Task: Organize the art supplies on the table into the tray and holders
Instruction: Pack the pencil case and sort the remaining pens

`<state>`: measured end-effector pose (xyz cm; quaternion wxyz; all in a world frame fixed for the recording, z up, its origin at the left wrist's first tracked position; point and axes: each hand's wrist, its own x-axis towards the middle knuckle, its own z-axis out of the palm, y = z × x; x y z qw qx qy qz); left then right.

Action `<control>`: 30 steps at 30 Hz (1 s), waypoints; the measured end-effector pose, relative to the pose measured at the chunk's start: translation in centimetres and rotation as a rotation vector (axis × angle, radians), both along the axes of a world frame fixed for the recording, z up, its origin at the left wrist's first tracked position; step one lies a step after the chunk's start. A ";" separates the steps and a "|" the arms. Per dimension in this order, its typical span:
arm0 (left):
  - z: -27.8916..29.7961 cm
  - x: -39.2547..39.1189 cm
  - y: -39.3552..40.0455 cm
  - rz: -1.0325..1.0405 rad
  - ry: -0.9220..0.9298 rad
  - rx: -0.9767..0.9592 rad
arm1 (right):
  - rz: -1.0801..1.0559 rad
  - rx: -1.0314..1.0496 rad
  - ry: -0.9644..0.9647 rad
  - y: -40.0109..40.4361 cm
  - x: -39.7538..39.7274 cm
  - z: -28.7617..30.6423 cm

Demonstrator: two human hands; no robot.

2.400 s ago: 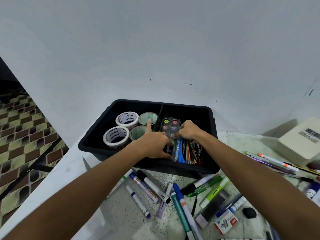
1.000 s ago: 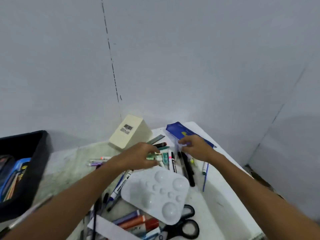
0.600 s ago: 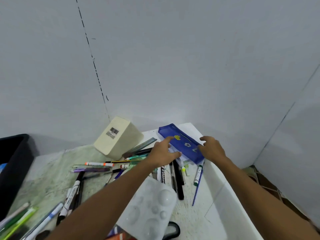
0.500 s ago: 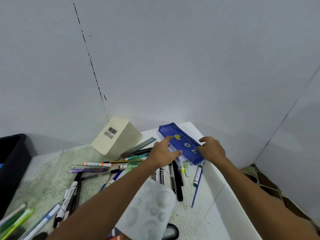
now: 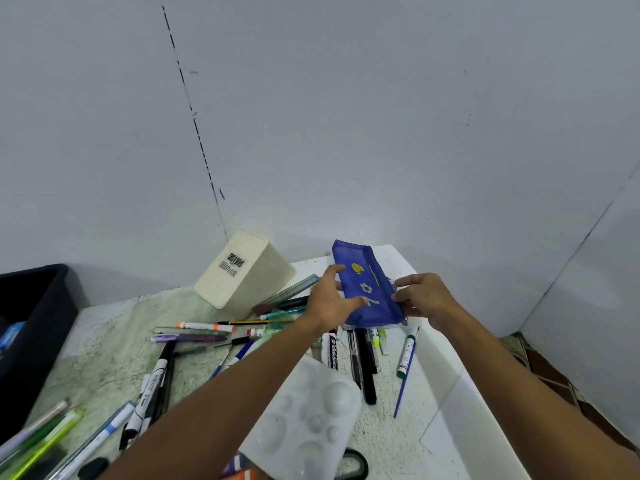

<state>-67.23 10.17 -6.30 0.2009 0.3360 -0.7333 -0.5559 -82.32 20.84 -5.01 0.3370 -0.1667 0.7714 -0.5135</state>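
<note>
**penhoarder:** So the blue pencil pouch (image 5: 369,292) sits right of centre in the frame, its near end lifted a bit above the heap of markers (image 5: 360,355), the far end pointing at the wall. How would you say it handles?

**deskgoblin:** Soft and light, I'd guess. Looks like thin mesh fabric, so it'll sag and fold if you only hold one end. Not fragile, not slippery. Can't tell if there's anything inside, though it looks pretty flat.

**penhoarder:** Where's the grip at?

**deskgoblin:** One hand per long edge. The left hand (image 5: 327,299) has its thumb laid across the printed face and the fingers reaching up along the left edge, so a loose clamp, not a fist. The right hand (image 5: 420,296) pinches the right edge with curled fingertips, about where a zip would run. The pouch spans between them, with most of its length sticking out past both hands toward the wall.

**penhoarder:** I'd keep both edges held then, or grab the middle, so it doesn't flop.

**deskgoblin:** Yep. The black tray (image 5: 33,327) is way over at the left edge of the frame, and the cream holder (image 5: 242,271) is tipped on its side just left of the pouch.
</note>
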 end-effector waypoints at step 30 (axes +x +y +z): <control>7.1 34.4 -7.9 0.093 -0.208 0.063 | 0.498 -0.322 -0.491 -10.9 21.0 2.7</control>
